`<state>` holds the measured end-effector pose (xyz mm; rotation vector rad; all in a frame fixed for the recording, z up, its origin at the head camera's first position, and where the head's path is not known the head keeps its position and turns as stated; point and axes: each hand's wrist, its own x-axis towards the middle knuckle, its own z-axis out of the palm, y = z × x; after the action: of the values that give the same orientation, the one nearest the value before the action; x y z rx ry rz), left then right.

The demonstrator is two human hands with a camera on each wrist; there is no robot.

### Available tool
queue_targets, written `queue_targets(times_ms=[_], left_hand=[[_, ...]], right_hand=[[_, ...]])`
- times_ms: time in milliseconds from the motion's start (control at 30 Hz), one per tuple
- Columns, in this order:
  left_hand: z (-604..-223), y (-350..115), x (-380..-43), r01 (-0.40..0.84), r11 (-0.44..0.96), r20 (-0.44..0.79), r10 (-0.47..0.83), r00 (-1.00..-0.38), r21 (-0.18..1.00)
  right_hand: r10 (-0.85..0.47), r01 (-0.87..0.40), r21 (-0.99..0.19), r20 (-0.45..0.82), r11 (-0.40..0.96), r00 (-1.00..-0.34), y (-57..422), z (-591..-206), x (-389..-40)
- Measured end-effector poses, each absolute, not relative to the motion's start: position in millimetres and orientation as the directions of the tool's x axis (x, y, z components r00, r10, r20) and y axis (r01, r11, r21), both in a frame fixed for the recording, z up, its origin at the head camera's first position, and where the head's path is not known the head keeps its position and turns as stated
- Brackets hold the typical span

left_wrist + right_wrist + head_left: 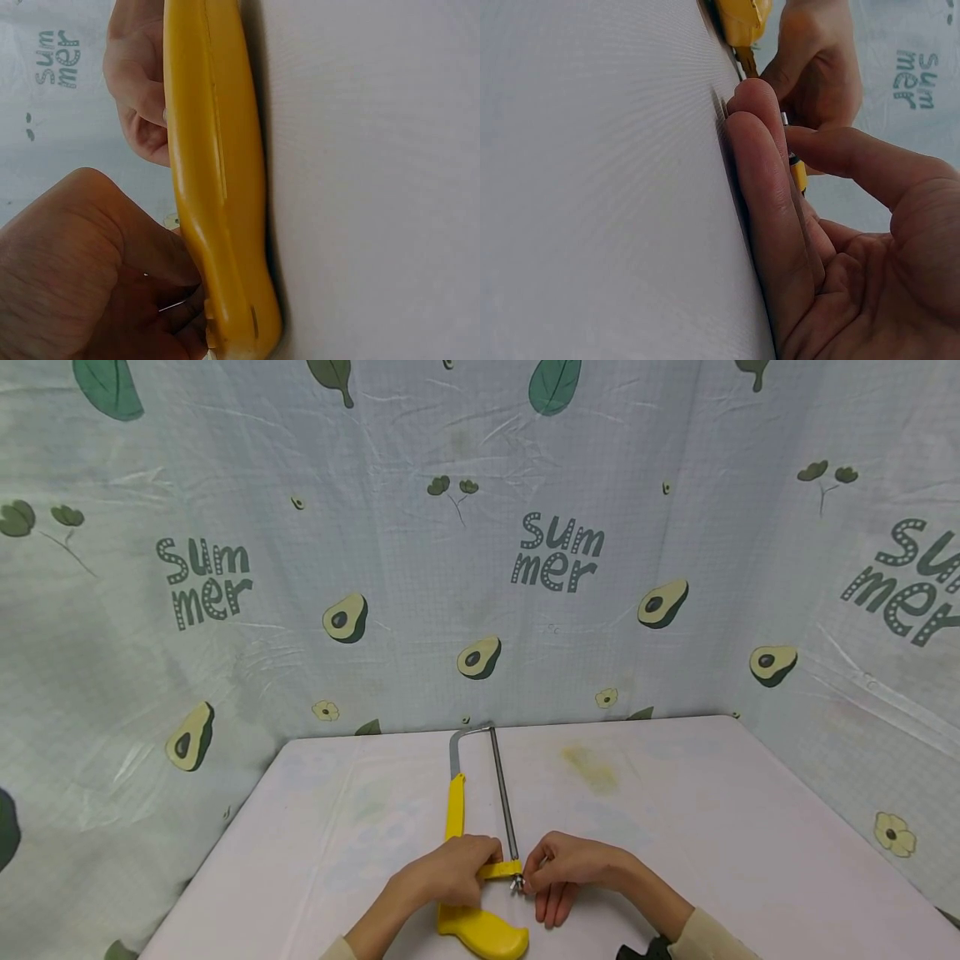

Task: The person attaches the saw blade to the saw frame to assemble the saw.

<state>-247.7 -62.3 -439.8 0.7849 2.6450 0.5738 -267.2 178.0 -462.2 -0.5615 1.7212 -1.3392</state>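
A hacksaw with a yellow handle (491, 935) lies on the white table, its curved grey frame end pointing away from me. The thin grey blade (502, 793) runs along its right side down to a yellow crosspiece (501, 870). My left hand (457, 867) grips the yellow frame at that crosspiece, thumb and fingers curled around it. A small silver wing nut (517, 884) sticks out at the near end of the blade. My right hand (566, 870) pinches at the wing nut with thumb and index finger, while its other fingers (761, 172) extend low along the tabletop.
The white table (712, 827) reaches back to a hanging pale sheet (420, 560) printed with avocados, leaves and lettering. A yellowish stain (591, 768) marks the tabletop beyond my right hand. A black object (645, 950) shows by the right sleeve.
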Motion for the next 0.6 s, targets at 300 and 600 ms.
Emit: queue_targets(times_ms=[300, 600], left_hand=[[-438.6, -62.0, -247.8, 0.441, 0.772, -0.191, 0.569, -0.8, 0.458], [-438.3, -62.5, -248.5, 0.438, 0.772, -0.197, 0.57, -0.798, 0.461]], right_hand=[[-0.766, 0.159, -0.93, -0.363, 0.331, -0.53, 177.1, -463.4, -269.1], [-0.761, 0.162, -0.929, -0.365, 0.332, -0.536, 176.2, -463.1, -268.7]])
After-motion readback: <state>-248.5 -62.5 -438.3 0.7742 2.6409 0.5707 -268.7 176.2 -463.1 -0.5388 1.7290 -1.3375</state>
